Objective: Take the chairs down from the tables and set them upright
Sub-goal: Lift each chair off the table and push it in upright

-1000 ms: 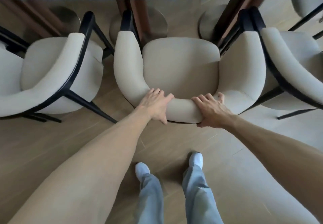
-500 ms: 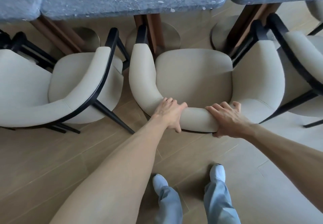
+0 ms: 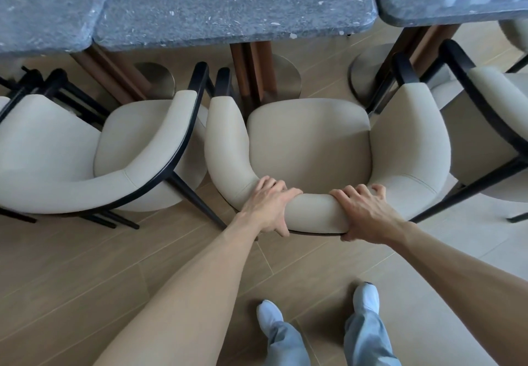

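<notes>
Wood floor (image 3: 85, 265) bears the upright chair (image 3: 308, 140), both hands (image 3: 268, 208) (image 3: 363, 214) gripping its backrest.

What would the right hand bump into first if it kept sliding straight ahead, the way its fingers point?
Probably the cream seat cushion of the middle chair. The right hand grips the curved backrest, fingers pointing over it toward the seat; depth is hard to judge.

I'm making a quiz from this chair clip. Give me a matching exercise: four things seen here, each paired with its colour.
Things:
1. tabletop
2. chair seat
3. chair frame
4. table post

Colours:
A. black
B. brown
C. speckled blue-grey
D. cream

Pairs: 1-C, 2-D, 3-A, 4-B
</notes>
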